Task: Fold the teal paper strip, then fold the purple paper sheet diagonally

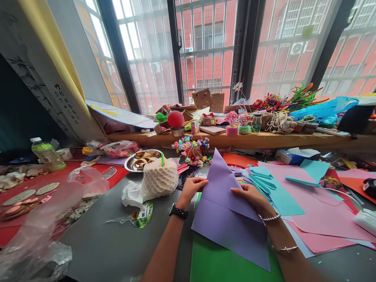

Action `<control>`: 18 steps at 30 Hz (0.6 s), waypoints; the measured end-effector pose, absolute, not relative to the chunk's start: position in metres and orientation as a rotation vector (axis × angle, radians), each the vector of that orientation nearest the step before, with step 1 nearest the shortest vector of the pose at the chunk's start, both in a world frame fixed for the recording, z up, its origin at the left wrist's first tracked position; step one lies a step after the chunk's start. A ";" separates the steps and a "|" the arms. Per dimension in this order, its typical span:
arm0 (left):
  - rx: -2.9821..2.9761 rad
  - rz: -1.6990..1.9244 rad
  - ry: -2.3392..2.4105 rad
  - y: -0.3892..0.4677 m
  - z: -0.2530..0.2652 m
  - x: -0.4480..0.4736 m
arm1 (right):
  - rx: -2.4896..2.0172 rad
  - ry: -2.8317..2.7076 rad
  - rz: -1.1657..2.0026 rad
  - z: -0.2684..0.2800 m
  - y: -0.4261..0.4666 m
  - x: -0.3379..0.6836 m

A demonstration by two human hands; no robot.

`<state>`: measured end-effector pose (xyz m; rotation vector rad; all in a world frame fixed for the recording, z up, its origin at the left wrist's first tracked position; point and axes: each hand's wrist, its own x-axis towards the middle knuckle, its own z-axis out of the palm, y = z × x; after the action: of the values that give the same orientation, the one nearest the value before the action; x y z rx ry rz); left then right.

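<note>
A sheet of purple paper (232,231) is held up between my hands, its top coming to a point and a crease running across its middle. My left hand (192,191) pinches its left edge, with a dark watch on that wrist. On the right edge, my right hand (249,196) grips with the thumb over the front; two bracelets circle that arm. Beneath lies a green sheet (211,258) on the grey table. Turquoise paper pieces (264,182) and pink paper (317,207) lie just right of my right hand.
A netted coconut (161,178) with a green straw stands left, beside a metal bowl (129,164). Behind are colourful beaded flowers (192,150) and a crowded windowsill (141,138). Plastic bags and a bottle (48,156) occupy the far left; a white device (366,221) sits right.
</note>
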<state>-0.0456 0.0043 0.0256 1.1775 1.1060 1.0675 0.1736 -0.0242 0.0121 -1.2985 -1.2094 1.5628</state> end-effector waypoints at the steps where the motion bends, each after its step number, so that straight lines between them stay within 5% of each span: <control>1: 1.180 1.067 1.105 0.004 0.025 -0.046 | -1.302 -1.210 1.560 0.012 -0.024 0.173; 18: 1.207 1.030 1.111 0.005 0.025 -0.047 | -1.332 -1.263 1.508 0.010 -0.021 0.173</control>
<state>-0.0468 0.0051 0.0255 1.2072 1.1111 1.0305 0.1733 -0.0212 0.0101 -1.3317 -1.2627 1.5083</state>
